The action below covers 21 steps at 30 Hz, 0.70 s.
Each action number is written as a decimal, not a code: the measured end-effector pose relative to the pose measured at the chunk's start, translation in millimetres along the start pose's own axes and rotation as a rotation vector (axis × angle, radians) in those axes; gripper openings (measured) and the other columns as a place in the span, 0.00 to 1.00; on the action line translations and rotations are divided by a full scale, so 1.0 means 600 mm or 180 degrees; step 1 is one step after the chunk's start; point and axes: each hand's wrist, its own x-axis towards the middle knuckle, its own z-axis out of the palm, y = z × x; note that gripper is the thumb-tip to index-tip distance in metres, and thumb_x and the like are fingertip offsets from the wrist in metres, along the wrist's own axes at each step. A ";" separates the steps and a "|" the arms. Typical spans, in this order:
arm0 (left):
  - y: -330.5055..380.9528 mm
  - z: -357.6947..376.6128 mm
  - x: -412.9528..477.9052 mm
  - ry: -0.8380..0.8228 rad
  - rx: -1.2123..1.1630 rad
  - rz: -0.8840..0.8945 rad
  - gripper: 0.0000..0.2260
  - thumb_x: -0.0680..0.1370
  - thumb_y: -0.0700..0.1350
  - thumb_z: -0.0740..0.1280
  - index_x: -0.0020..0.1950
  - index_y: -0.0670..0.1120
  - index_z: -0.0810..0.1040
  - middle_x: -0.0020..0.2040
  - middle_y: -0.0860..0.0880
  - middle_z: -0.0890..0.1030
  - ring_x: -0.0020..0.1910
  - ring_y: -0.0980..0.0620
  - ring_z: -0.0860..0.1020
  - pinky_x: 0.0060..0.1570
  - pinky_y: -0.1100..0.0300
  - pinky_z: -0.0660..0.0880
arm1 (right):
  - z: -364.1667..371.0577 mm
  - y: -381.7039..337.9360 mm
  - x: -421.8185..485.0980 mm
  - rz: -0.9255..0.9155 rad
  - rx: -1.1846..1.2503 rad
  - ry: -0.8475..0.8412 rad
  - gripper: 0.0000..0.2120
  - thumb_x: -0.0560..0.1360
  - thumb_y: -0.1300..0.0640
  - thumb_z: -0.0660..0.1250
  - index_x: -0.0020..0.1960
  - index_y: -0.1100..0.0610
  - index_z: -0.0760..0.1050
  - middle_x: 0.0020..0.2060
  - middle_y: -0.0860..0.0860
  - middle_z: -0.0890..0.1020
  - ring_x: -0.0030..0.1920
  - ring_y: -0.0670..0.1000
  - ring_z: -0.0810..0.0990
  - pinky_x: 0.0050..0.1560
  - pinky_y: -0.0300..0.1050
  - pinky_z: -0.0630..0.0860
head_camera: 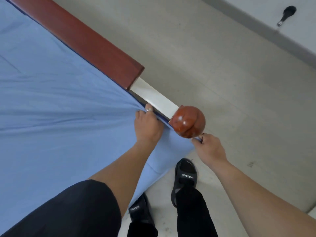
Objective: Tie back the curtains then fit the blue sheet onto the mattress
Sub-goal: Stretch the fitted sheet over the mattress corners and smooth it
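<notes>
Blue sheet: the blue sheet (pixel 51 100) is being spread across the bed top. Its corner is being drawn down beside the bedpost, creases are being pulled toward that corner, and a loose flap is hanging over the side toward the floor (pixel 222 65).
Mattress: it is being covered entirely by the sheet, so none of its own surface is being shown.
Left hand: the left hand (pixel 147 125) is being pressed onto the sheet at the foot edge. Its fingers (pixel 149 109) are being bent down into the gap beside the white panel (pixel 153 98). The tips are hidden, so it cannot be told whether cloth is being grasped or only pushed.
Right hand: the right hand (pixel 209 147) is being held just below the round knob (pixel 188 122), with its fingers (pixel 203 135) clenched in a pinch on the sheet's hem.
Step judged: this corner is being fitted. No curtains are being shown.
Risk: the hem may be snagged on the knob or trapped against the panel, since it is being worked in a tight gap. If the two hands are pulling unevenly, the corner may be dragged back off the mattress.
Count: one sheet, two hands, two rings (one per hand), one knob, one wooden rail (pixel 85 40), one white panel, two black sandals (pixel 185 177), one black object (pixel 287 15) by the wall.
</notes>
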 end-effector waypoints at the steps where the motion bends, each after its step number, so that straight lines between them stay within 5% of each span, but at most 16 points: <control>1: 0.001 0.018 0.003 -0.0145 0.0088 -0.0048 0.16 0.70 0.37 0.62 0.57 0.43 0.68 0.48 0.42 0.75 0.52 0.40 0.68 0.44 0.50 0.67 | 0.007 0.009 0.005 0.0080 -0.0072 0.0055 0.16 0.77 0.47 0.62 0.34 0.55 0.69 0.32 0.49 0.75 0.42 0.60 0.76 0.39 0.47 0.70; 5: -0.014 0.048 -0.002 -0.0054 -0.0361 -0.0102 0.27 0.73 0.42 0.65 0.69 0.46 0.61 0.59 0.43 0.69 0.55 0.41 0.68 0.48 0.52 0.66 | 0.035 0.004 0.013 0.0351 -0.0125 0.0212 0.13 0.79 0.46 0.60 0.51 0.53 0.79 0.48 0.56 0.81 0.53 0.62 0.79 0.46 0.47 0.68; 9: -0.042 0.015 -0.034 0.0080 -0.1363 -0.0077 0.38 0.76 0.41 0.68 0.81 0.46 0.51 0.76 0.45 0.59 0.70 0.50 0.64 0.60 0.59 0.69 | 0.072 -0.027 0.021 0.0822 0.0643 0.0198 0.12 0.76 0.49 0.62 0.53 0.57 0.72 0.50 0.59 0.81 0.51 0.63 0.79 0.48 0.49 0.72; 12: -0.086 -0.011 -0.084 -0.0248 -0.0724 -0.0110 0.40 0.76 0.47 0.68 0.81 0.48 0.48 0.80 0.47 0.53 0.77 0.45 0.59 0.69 0.49 0.66 | 0.104 -0.049 -0.016 0.0997 0.0578 0.0311 0.18 0.78 0.48 0.61 0.60 0.59 0.67 0.56 0.61 0.81 0.56 0.64 0.80 0.52 0.53 0.73; 16: -0.176 -0.020 -0.140 -0.0646 0.0187 -0.0470 0.35 0.78 0.55 0.63 0.81 0.53 0.48 0.81 0.48 0.46 0.79 0.44 0.51 0.73 0.46 0.57 | 0.119 -0.101 -0.076 0.0568 0.0479 0.0674 0.09 0.79 0.51 0.60 0.55 0.57 0.71 0.49 0.56 0.82 0.49 0.60 0.80 0.44 0.48 0.68; 21: -0.335 -0.022 -0.227 -0.0916 0.0535 -0.0924 0.27 0.80 0.60 0.60 0.74 0.47 0.64 0.69 0.47 0.67 0.67 0.45 0.68 0.60 0.50 0.70 | 0.172 -0.202 -0.061 -0.0607 0.0270 0.0611 0.22 0.77 0.53 0.60 0.71 0.49 0.62 0.39 0.54 0.82 0.42 0.58 0.81 0.43 0.53 0.78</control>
